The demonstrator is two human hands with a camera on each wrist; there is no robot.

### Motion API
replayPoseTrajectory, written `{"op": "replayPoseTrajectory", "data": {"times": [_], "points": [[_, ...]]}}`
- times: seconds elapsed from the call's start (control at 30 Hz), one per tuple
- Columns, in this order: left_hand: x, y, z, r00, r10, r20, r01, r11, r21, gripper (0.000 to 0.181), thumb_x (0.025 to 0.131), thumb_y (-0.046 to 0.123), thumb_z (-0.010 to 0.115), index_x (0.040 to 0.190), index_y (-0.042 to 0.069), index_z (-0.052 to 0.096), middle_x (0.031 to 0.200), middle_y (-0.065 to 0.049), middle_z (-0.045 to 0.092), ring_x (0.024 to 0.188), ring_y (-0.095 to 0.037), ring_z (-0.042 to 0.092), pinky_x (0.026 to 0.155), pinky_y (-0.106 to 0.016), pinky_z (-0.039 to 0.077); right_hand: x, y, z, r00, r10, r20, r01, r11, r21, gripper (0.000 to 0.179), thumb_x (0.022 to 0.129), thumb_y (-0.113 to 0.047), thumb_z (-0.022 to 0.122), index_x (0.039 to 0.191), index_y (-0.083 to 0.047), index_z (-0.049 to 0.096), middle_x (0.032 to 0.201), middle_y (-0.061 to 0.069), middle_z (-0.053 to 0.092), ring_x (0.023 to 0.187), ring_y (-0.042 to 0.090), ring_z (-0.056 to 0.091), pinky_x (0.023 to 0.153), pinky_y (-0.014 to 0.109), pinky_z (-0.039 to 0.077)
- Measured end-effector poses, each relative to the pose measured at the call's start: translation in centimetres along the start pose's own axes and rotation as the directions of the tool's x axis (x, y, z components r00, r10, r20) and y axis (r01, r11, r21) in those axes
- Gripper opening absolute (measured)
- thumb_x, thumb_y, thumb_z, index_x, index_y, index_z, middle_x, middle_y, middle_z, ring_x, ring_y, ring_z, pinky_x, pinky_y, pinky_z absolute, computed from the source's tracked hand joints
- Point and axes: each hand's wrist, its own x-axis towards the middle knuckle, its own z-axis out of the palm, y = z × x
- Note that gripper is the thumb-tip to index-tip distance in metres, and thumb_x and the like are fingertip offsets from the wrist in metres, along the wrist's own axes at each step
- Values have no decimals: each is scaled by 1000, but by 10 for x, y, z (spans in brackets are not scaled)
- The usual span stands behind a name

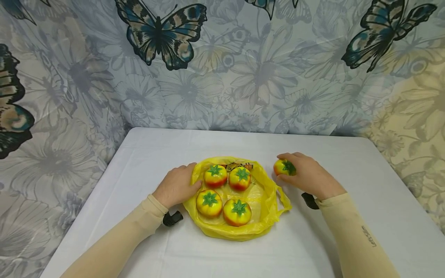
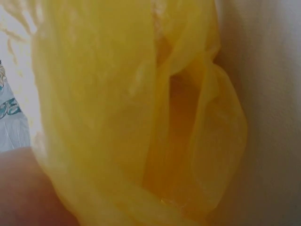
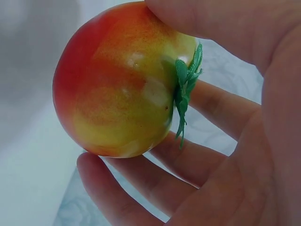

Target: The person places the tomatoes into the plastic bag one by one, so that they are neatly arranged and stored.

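A yellow plastic bag [image 1: 260, 193] lies spread with its mouth facing up, and several red-and-yellow toy tomatoes [image 1: 237, 212] with green leaf tops sit inside it. My left hand [image 1: 177, 185] holds the bag's left rim, the thumb over the inner side; its other fingertips are hidden. In the left wrist view, the bag's crumpled plastic [image 2: 103, 94] fills most of the picture. Just right of the bag, my right hand [image 1: 307, 175] grips another toy tomato [image 1: 282, 167] between thumb and fingers. Seen by the right wrist camera, this tomato [image 3: 113, 89] has its leaf top toward the palm.
The bag rests on a table with a white cloth [image 1: 156, 154]. One bag handle [image 1: 285, 200] sticks out toward the right. Behind the table hangs fabric [image 1: 222, 85] printed with flowers and butterflies. A black wrist device [image 1: 172, 219] shows below the left wrist.
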Motion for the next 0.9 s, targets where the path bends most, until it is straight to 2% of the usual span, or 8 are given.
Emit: {"op": "replayPoseTrajectory", "data": {"times": [0.37, 0.5, 0.9], "points": [[1, 0, 0, 1000, -14, 9, 14, 1000, -2, 59, 104, 33, 64, 151, -2, 56, 125, -22, 75, 107, -36, 73, 99, -54, 59, -14, -31, -11, 997, -62, -46, 62, 998, 1, 66, 97, -37, 81, 156, -19, 57, 152, 19, 59, 131, 42, 64, 108, 68, 53], [1, 0, 0, 1000, -14, 9, 14, 1000, 0, 59, 104, 34, 65, 151, -1, 56, 124, -21, 75, 105, -35, 73, 98, -53, 59, -20, -43, -13, 992, -107, -64, 106, 994, -8, 65, 98, -35, 82, 156, -18, 57, 151, 18, 61, 130, 41, 65, 107, 66, 54], [2, -2, 2, 1000, -6, 6, 6, 1000, 9, 60, 104, 33, 65, 151, -3, 55, 126, -24, 75, 107, -37, 73, 100, -54, 59, -27, -73, -1, 968, -244, -64, 244, 970, -11, 62, 97, -36, 83, 152, -19, 61, 143, 7, 68, 126, 31, 69, 107, 58, 58]]}}
